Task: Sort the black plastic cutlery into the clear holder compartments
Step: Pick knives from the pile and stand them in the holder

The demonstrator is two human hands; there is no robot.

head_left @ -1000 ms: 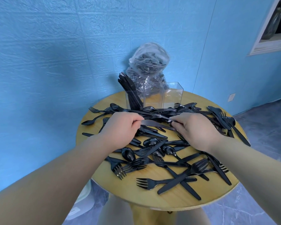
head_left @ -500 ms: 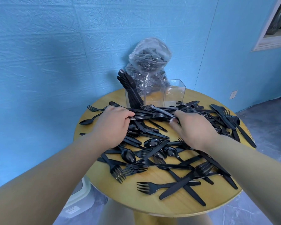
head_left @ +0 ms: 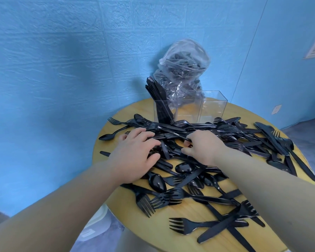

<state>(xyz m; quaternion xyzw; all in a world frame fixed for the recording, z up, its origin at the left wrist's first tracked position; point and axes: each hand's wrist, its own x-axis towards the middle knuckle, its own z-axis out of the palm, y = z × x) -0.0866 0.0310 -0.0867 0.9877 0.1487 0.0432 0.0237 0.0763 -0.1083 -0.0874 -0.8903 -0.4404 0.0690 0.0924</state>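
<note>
Black plastic forks, spoons and knives (head_left: 216,180) lie in a loose heap across the round wooden table (head_left: 162,233). At the table's back stands the clear holder (head_left: 213,106) with three compartments; several black knives (head_left: 160,104) stand in its left one, and the other two look empty. My left hand (head_left: 135,157) lies on the heap's left part, its fingers curled over cutlery pieces. My right hand (head_left: 204,148) is close beside it and pinches the end of a long black knife (head_left: 171,132) that points toward the holder.
A clear plastic bag (head_left: 184,66) holding more black cutlery leans on the blue wall behind the holder. Knives and forks reach the table's right edge (head_left: 298,166). A white bin (head_left: 96,220) stands on the floor under the table's left side.
Both hands have shifted away from me, deeper into the heap toward the holder. The knife held between them earlier now sticks out from my right hand's fingers. The view has tilted down.
</note>
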